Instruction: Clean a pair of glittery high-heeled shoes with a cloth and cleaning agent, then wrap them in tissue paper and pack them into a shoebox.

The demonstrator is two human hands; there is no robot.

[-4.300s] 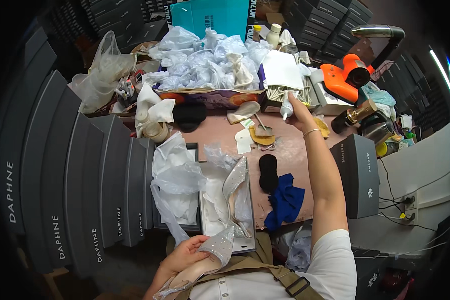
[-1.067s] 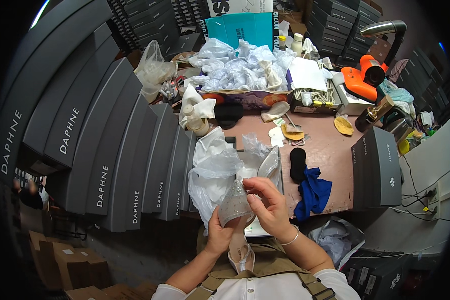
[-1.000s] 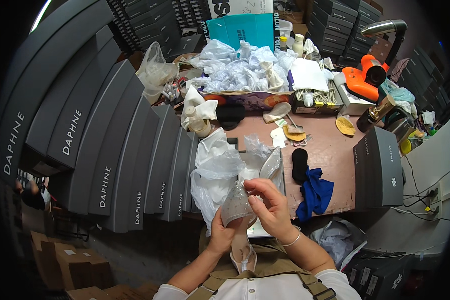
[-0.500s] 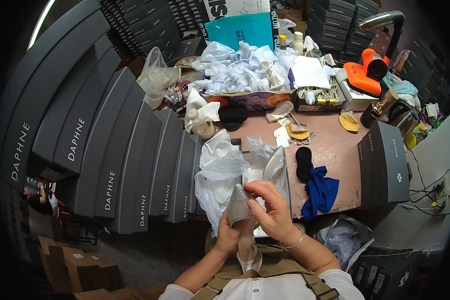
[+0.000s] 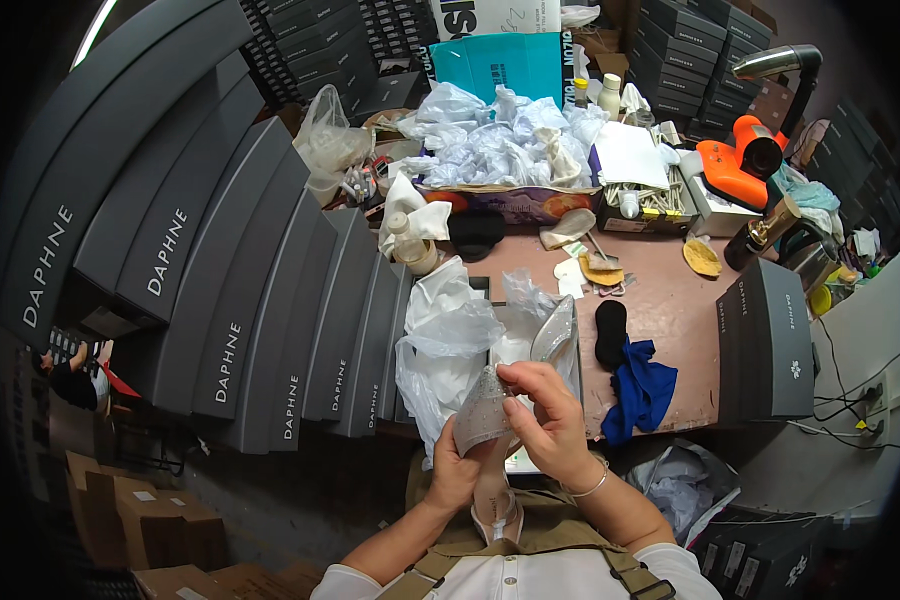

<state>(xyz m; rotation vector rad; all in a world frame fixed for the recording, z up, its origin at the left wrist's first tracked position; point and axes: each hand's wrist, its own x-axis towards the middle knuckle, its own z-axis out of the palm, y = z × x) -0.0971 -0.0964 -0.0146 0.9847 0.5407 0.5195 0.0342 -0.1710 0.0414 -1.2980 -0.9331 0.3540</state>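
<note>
Close to my body, my left hand (image 5: 456,468) is wrapped round the side of a silvery, sparkly pointed-toe shoe (image 5: 482,415). Its toe points away from me and its pale insole and heel end hang toward my apron. My right hand (image 5: 550,422) has thumb and forefinger closed on the toe area from the right. Just beyond, a matching shoe (image 5: 553,335) rests in an open shoebox (image 5: 574,372) among white tissue. Thin crumpled plastic wrapping (image 5: 440,345) spills over the box's left side.
Dark grey shoeboxes (image 5: 220,290) stand in tall stacks on the left, another pair (image 5: 767,340) at right. On the table lie a blue cloth (image 5: 642,388), a black pad (image 5: 611,335) and yellow sponges (image 5: 702,258). A carton of crumpled tissue (image 5: 510,205) and an orange heat gun (image 5: 732,170) stand behind.
The view has shifted slightly, so the surroundings sit a little further right. The held shoe's toe has tilted a little; both hands keep their hold on it.
</note>
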